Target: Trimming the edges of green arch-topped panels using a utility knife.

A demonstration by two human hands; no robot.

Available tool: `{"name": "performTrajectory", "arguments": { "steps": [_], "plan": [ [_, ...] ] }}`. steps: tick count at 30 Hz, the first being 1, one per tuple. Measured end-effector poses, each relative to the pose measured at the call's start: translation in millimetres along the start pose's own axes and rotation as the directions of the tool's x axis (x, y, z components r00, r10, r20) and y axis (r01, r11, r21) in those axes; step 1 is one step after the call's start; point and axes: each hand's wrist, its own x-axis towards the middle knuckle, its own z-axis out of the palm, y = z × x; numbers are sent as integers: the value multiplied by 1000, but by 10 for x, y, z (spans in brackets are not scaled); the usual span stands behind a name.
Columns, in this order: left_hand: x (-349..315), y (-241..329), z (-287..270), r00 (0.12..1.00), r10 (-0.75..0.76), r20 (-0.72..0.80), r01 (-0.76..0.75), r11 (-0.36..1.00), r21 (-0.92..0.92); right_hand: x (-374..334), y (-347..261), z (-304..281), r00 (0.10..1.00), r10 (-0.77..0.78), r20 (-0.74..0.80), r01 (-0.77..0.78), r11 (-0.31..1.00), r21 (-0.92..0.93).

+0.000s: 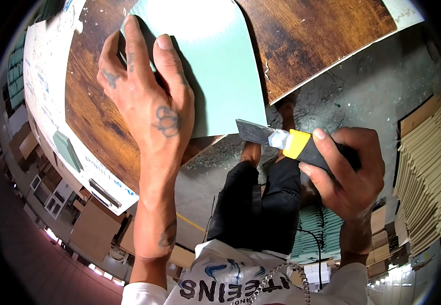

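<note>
A pale green panel [224, 76] with a rounded far end lies on the wood-patterned tabletop, its near end reaching past the table's edge. My left hand [152, 91] rests along the panel's left side, fingers stretched and apart, thumb on or just above its face. My right hand [350, 170] is closed round the black handle of a utility knife [295, 145] with a yellow collar. Its broad grey blade points left, by the panel's near right corner; whether it touches the panel I cannot tell. Something whitish, like a clear wrap, sits where blade meets collar.
The wood-patterned table [327, 35] has shavings on it and a white printed border on the left, where a green strip [68, 150] and a dark bar [104, 192] lie. Stacked tan boards [429, 173] stand right. Green pieces [317, 231] are piled below; scraps litter the floor.
</note>
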Motion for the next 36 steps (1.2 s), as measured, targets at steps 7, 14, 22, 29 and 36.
{"name": "performTrajectory", "arguments": {
  "steps": [7,14,22,29,36],
  "plan": [
    [-1,14,-12,1000,-1,0,1,1000,-2,-43,12,62,1000,-12,-22,12,1000,3],
    [10,-9,-13,1000,21,5,-21,1000,-4,24,-9,100,999,-16,-49,19,998,56],
    [3,6,-17,1000,-13,-14,14,999,48,22,-22,110,999,12,-39,-10,998,65],
    [2,-4,-18,1000,1,-13,0,998,65,76,-8,129,999,12,-51,-10,998,54],
    [13,10,-15,1000,13,-4,-13,997,73,270,66,179,993,0,-119,2,1000,17]
  ]
}}
